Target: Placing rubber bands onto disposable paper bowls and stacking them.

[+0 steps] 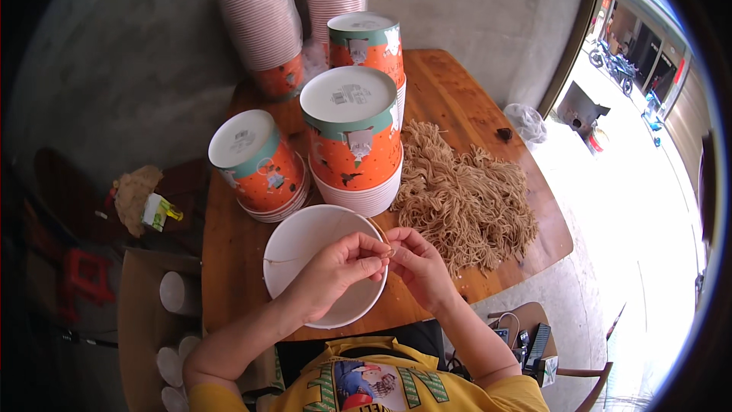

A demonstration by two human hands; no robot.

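A white paper bucket (286, 278) stands at the near edge of the table, its open mouth toward me. Over its right rim my left hand (343, 271) and my right hand (422, 265) meet, both closed in a pinch on a thin tan cord (379, 229). The cord's loop rises along the rim from my fingertips; whether a knot is in it, I cannot tell. A thin strand crosses the bucket's inner wall on the left. Right of the bucket lies a heap of tan cords (473, 210).
Upside-down stacks of orange buckets, a tall one (354, 152) and a shorter one (263, 164), stand behind on the wooden table (526, 175). Wrapped bucket stacks (259, 15) lean by the wall. A cardboard box (141, 336) holds white buckets at left; a stool (537, 317) bears small items at right.
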